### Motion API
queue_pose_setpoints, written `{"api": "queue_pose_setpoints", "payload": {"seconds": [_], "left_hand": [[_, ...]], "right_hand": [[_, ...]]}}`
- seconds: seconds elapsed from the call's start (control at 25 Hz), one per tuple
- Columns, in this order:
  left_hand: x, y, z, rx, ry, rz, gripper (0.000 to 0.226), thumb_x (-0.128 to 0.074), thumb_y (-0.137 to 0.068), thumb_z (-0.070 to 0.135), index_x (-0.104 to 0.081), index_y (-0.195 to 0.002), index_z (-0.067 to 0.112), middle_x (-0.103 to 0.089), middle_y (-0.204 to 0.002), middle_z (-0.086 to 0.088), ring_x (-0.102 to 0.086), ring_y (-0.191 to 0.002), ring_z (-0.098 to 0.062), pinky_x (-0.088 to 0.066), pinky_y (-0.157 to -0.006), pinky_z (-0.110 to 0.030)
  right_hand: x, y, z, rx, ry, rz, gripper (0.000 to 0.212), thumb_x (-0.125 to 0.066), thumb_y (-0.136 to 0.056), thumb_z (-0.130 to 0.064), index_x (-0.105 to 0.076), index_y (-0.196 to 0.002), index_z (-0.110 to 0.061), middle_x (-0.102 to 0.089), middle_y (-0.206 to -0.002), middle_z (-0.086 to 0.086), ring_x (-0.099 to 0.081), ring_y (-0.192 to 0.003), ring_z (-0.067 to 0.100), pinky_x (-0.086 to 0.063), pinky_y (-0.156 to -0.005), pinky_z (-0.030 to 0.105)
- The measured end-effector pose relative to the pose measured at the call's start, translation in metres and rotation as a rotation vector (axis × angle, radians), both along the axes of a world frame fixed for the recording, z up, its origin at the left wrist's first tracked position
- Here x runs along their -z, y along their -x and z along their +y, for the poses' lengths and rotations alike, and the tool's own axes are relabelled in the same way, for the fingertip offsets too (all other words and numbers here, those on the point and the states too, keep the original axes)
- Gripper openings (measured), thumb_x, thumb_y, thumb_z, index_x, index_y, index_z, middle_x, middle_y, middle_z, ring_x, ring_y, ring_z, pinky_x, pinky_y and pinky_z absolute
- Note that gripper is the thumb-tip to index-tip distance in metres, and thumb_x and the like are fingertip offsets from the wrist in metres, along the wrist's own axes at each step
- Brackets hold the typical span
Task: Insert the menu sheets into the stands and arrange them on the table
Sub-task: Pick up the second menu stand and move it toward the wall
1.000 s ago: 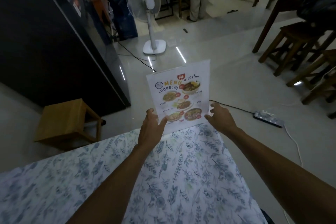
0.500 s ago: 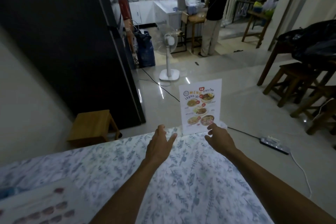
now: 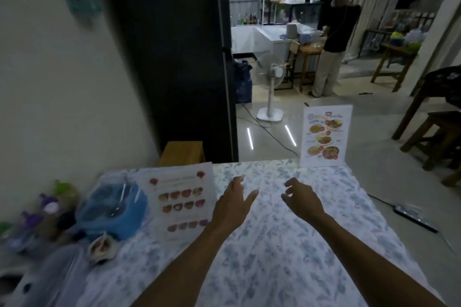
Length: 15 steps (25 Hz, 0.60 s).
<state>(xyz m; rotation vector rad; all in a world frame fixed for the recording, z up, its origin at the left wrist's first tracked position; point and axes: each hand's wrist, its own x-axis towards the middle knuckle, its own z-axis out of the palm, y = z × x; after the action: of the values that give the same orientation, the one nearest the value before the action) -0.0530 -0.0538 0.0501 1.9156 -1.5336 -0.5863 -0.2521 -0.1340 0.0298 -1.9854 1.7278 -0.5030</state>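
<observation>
At the far edge of the table (image 3: 287,244), right of centre in the frame, the menu stand (image 3: 325,136) is standing upright with its food-photo sheet facing the camera, nobody touching it. Second menu sheet (image 3: 183,200) is lying flat on the flowery tablecloth, left of centre, not in any stand. Both hands are hovering over the cloth in the middle, empty: left hand (image 3: 233,203) has its fingers spread loose, right hand (image 3: 300,200) is open with the fingers curled a bit. Both sit well short of the stand, and the left one is just beside the flat sheet's right edge. Lower left is a blurry blue container (image 3: 117,209) plus some bottles, too smeared to make out. Behind the table there's a white pedestal fan (image 3: 270,75) on the shiny floor and a small wooden stool (image 3: 182,153) by the dark wall.
</observation>
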Motion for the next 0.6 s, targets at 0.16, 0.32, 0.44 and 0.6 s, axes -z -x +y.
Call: {"api": "queue_pose_setpoints", "payload": {"seconds": [0.16, 0.32, 0.44, 0.6], "left_hand": [[0.006, -0.056, 0.073, -0.083, -0.041, 0.003, 0.064, -0.049, -0.091, 0.061, -0.036, -0.142, 0.024, -0.053, -0.138, -0.002, -0.056, -0.119, -0.020, -0.046, -0.095, -0.035], [0.014, -0.116, 0.129, -0.161, -0.052, 0.010, 0.065, -0.049, -0.093, 0.058, -0.033, -0.145, 0.024, -0.056, -0.134, -0.001, -0.059, -0.115, -0.020, -0.047, -0.089, -0.034], [0.024, -0.155, 0.156, -0.242, -0.078, -0.002, 0.060, -0.049, -0.092, 0.059, -0.039, -0.137, 0.022, -0.059, -0.128, -0.003, -0.061, -0.110, -0.021, -0.050, -0.088, -0.037], [0.041, -0.207, 0.161, -0.396, -0.114, -0.017, 0.063, -0.053, -0.091, 0.058, -0.039, -0.136, 0.016, -0.059, -0.130, -0.008, -0.062, -0.112, -0.028, -0.052, -0.089, -0.043]], "right_hand": [[0.010, -0.055, 0.057, -0.080, -0.046, -0.030, 0.033, -0.066, -0.090, -0.032, -0.058, -0.119, -0.020, -0.074, -0.109, -0.001, -0.068, -0.098, 0.019, -0.055, -0.079, 0.033], [0.022, -0.102, 0.092, -0.179, -0.054, -0.020, 0.034, -0.065, -0.090, -0.030, -0.057, -0.120, -0.018, -0.073, -0.108, 0.001, -0.068, -0.099, 0.021, -0.056, -0.080, 0.035], [0.032, -0.121, 0.102, -0.218, -0.097, 0.007, 0.036, -0.064, -0.091, -0.031, -0.055, -0.123, -0.018, -0.072, -0.110, 0.002, -0.067, -0.099, 0.022, -0.056, -0.080, 0.036], [0.051, -0.134, 0.093, -0.210, -0.121, 0.046, 0.043, -0.066, -0.091, -0.032, -0.052, -0.128, -0.017, -0.071, -0.117, 0.002, -0.067, -0.104, 0.020, -0.056, -0.083, 0.037]]}}
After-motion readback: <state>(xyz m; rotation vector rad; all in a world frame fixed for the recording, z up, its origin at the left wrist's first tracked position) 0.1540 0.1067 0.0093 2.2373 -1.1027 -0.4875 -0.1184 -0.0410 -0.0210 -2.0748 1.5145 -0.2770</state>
